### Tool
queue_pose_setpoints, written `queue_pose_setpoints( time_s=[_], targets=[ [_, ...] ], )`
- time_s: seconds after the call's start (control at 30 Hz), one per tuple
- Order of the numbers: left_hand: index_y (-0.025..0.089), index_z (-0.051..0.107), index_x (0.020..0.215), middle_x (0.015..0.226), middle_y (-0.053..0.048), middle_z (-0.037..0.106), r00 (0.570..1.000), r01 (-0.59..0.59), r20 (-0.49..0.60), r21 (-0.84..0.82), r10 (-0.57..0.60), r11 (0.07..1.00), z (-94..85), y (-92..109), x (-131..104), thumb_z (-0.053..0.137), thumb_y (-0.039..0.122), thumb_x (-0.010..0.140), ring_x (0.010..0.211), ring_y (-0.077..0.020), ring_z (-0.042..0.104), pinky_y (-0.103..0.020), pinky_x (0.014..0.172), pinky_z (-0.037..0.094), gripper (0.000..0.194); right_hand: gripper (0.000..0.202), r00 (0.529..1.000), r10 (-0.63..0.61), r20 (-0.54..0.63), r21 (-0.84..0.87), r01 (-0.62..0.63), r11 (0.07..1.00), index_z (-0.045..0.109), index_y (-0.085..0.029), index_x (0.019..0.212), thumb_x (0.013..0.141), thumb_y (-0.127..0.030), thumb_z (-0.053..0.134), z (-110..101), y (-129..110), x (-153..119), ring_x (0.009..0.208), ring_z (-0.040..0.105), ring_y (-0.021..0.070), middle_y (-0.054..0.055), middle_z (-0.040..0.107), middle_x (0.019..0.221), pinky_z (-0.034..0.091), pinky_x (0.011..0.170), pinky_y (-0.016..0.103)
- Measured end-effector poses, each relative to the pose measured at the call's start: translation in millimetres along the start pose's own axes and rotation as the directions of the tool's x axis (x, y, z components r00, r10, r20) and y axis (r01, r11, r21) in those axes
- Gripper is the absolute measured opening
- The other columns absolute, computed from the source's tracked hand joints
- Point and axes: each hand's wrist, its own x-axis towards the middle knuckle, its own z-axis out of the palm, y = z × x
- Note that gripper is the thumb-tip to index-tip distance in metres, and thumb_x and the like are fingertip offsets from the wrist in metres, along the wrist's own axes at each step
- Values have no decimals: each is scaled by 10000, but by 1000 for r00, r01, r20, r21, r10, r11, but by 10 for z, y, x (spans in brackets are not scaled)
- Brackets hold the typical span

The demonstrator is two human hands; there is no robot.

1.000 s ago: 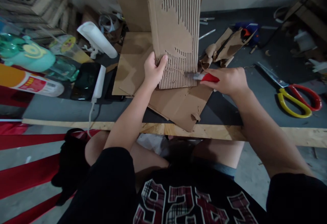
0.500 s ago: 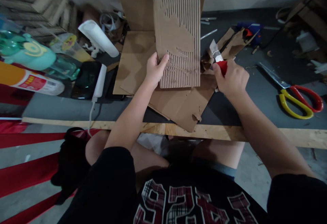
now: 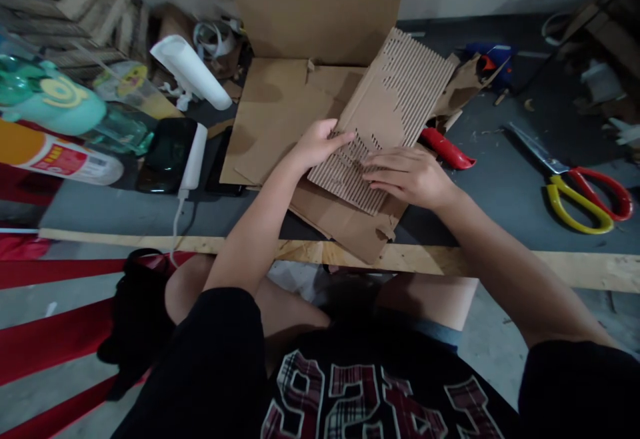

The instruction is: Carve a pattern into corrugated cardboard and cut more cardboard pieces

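The ribbed cardboard [image 3: 383, 115] lies slanted above the worktop [image 3: 110, 209], its long axis running from the near-left end up to the far right. The left hand [image 3: 317, 145] grips its left edge near that lower end, thumb on top; the right hand [image 3: 413, 175] is open, fingers resting on the ridges. Both touch it, so neither is nearer. Just right of the cardboard, beside the right hand, lies a red handle [image 3: 450, 150]; scissors [image 3: 556, 171] lie farther right. Well left of the cardboard, a clear cup [image 3: 134, 85] holds something yellowish, next to a teal bottle [image 3: 75, 111] and an orange bottle [image 3: 43, 152], contents unclear.
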Motion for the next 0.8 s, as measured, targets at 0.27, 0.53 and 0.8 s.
queue_pose_setpoints(
  time_s=[0.27,0.53,0.8],
  targets=[
    [164,686,1017,1113,-118,780,991,42,129,-66,-33,997,-39,11,18,647,675,876,1080,-272,733,-444,1000,589,532,296,999,-51,2,-18,51,999,770,-195,1096,1058,-212,477,60,6,-31,1136,735,197,61,790,1131,616,943,341],
    [159,704,998,1088,-113,789,988,49,146,-43,-43,998,-30,31,23,662,639,884,1065,-271,739,-447,1008,586,495,337,997,55,51,-83,-51,995,770,-197,990,1064,-201,441,73,-95,18,993,755,178,59,792,1077,607,818,301],
    [150,703,1038,1119,-125,784,989,45,142,-33,-40,998,-24,54,20,655,592,908,1078,-270,739,-456,1010,588,464,297,998,33,57,-65,-29,997,730,-198,1244,1066,-266,503,-9,-79,20,1026,753,170,69,780,1158,601,857,286]
  ],
)
